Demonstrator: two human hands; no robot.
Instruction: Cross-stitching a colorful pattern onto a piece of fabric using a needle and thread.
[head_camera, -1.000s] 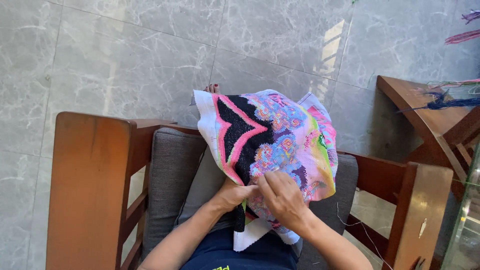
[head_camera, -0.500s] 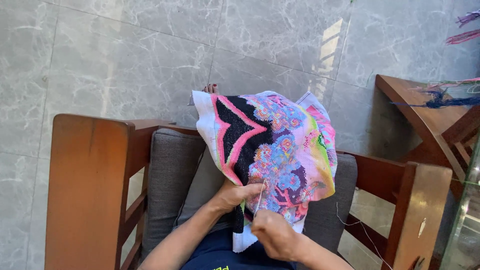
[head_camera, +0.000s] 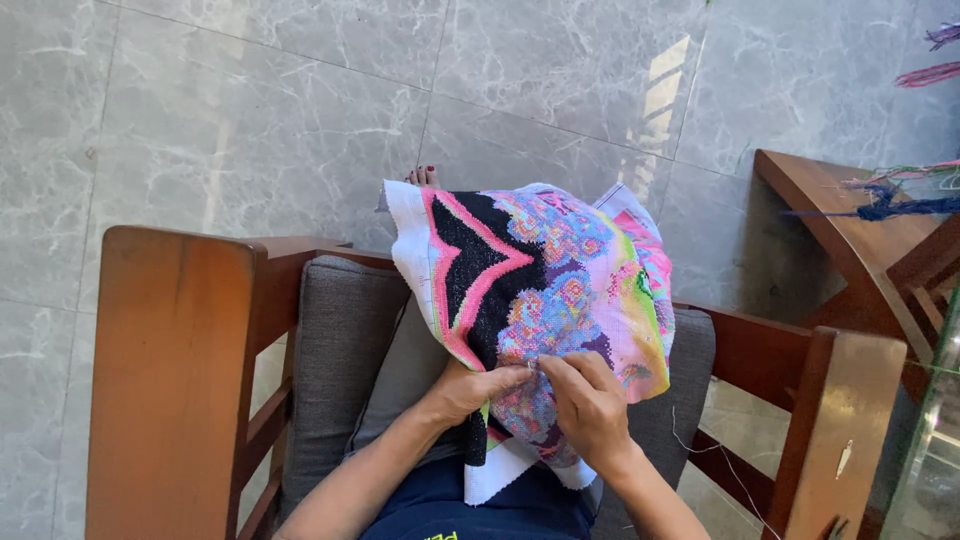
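Observation:
A colourful cross-stitch cloth, black, pink and pastel with a white border, is held up over my lap. My left hand grips its lower edge from the left, thumb on the front. My right hand rests on the cloth's lower middle, fingertips pinched at the stitching right beside my left thumb. A needle is too small to make out; a thin thread trails down to the right of my right wrist.
I sit in a wooden armchair with a broad left armrest, a right armrest and grey cushions. A wooden table at the right carries loose coloured threads. Grey marble floor tiles lie ahead, and toes show past the cloth.
My right hand pulled down and away from the cloth half a second ago, then came back up onto the stitching. My left hand and the cloth stayed nearly still.

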